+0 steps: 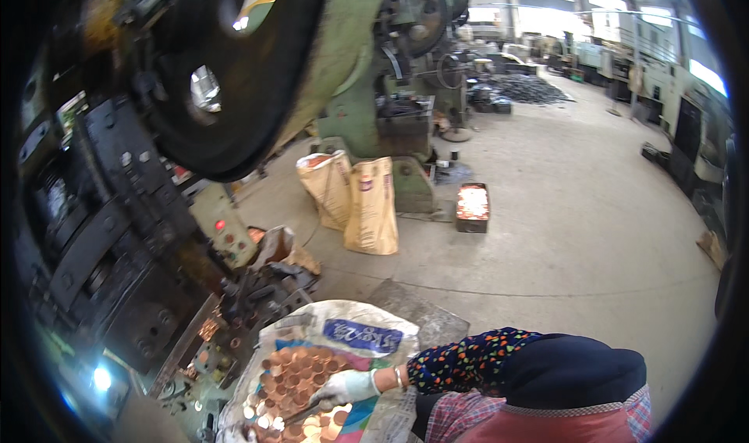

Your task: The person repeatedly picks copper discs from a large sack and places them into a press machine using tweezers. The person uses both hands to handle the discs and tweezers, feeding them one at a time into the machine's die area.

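Observation:
My right hand (349,387), in a white glove, reaches in from the lower right over a pile of round copper discs (296,375). The fingers are closed around what looks like a thin dark stick-like tool (299,414), which slants down to the left among the discs. Its exact kind is too small to make out. Beneath the discs lies a printed white woven sack (312,315), spread open with crumpled edges. Some discs near the bottom shine brightly in the light. My left hand is not in view.
A large press machine (117,232) with a dark flywheel (257,123) stands close on the left. Two brown paper sacks (370,209) stand ahead, beside a box of shiny pieces (473,206) on the concrete floor. A green machine (347,119) and a dark scrap heap (527,88) are farther back.

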A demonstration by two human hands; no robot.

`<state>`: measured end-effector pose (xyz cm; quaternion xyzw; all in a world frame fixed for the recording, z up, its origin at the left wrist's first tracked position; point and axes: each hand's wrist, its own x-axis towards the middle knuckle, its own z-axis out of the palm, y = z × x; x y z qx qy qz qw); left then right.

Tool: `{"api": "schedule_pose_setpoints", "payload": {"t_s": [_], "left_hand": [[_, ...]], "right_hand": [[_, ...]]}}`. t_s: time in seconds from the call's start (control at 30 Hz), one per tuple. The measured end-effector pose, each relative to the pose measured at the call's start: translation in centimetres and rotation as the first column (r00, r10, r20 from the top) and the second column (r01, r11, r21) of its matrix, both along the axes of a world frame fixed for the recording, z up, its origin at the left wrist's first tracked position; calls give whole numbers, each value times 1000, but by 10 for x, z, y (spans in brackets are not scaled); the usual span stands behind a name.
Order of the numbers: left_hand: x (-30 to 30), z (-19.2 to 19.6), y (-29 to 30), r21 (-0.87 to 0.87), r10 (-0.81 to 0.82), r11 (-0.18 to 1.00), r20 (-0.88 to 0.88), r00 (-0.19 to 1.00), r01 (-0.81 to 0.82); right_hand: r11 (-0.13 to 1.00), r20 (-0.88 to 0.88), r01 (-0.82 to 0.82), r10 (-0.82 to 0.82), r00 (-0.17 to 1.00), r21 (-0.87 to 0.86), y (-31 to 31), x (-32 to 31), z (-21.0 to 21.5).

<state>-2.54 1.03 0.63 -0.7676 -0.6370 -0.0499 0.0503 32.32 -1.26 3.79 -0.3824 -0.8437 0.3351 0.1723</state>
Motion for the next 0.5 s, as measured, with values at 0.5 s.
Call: {"api": "schedule_pose_setpoints", "payload": {"t_s": [0.5], "left_hand": [[-13,-5,20,297,-275,922,46,960,250]], "right_hand": [[996,-76,32,-26,997,86,9,1,-16]]}}
